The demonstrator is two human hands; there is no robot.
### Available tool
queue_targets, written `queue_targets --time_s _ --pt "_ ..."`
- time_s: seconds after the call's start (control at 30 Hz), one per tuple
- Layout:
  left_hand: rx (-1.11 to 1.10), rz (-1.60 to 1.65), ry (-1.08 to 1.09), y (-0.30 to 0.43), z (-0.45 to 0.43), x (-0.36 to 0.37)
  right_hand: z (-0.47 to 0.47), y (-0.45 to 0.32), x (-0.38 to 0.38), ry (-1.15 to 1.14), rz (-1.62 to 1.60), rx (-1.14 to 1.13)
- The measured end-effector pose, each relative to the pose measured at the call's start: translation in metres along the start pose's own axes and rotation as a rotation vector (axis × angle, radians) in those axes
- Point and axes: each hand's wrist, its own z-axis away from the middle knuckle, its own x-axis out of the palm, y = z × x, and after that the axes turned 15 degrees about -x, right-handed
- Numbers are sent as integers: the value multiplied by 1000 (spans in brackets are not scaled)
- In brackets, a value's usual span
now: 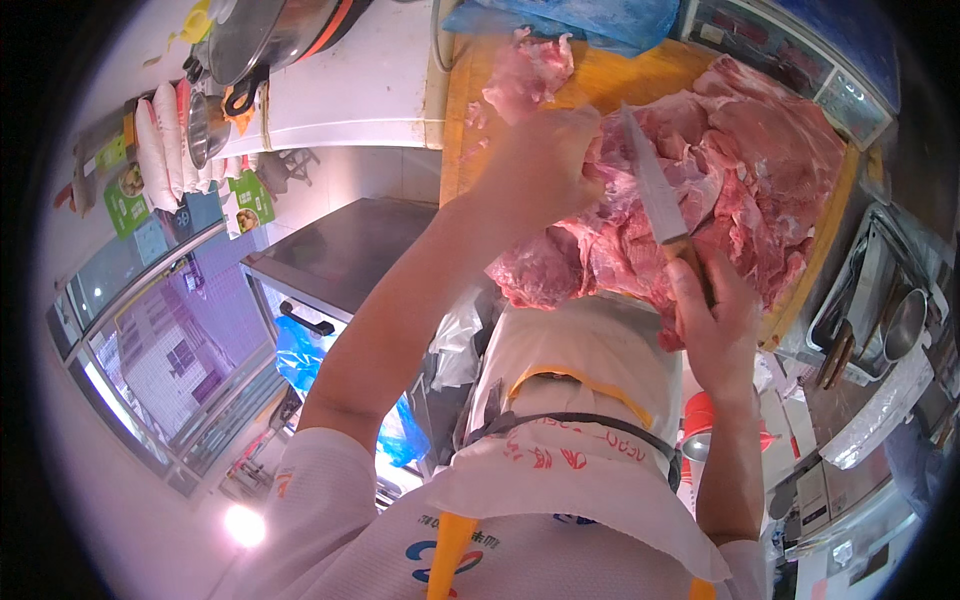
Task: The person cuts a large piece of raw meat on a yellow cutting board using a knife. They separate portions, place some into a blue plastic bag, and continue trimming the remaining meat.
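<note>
A large mass of raw meat (757, 157) covers much of a wooden cutting board (457, 161). My right hand (716, 322) grips the wooden handle of a knife (656, 187), whose blade lies over the meat and points away from me. At the meat's left side is my left hand (547, 150), blurred, with its fingers hard to make out; whether it holds anything cannot be told. Just beyond it lies a smaller piece of meat (529, 71), with small scraps near the board's left edge.
Blue plastic (570, 22) lies at the board's far edge. On the right stands a metal tray (862, 300) with utensils and a metal cup (906, 326). A steel-topped cabinet (330, 247) is at the left, and a large pan (247, 37) sits at the upper left.
</note>
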Motion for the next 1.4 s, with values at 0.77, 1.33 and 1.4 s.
queue_targets --time_s 0.77,1.33,1.4 --pt "-125 128 49 -9 17 -4 17 -12 36 -89 160 -224" --pt "57 56 130 -41 22 -7 16 -2 23 56 29 -24" --pt "140 68 113 -39 15 -5 17 -2 21 48 57 -23"
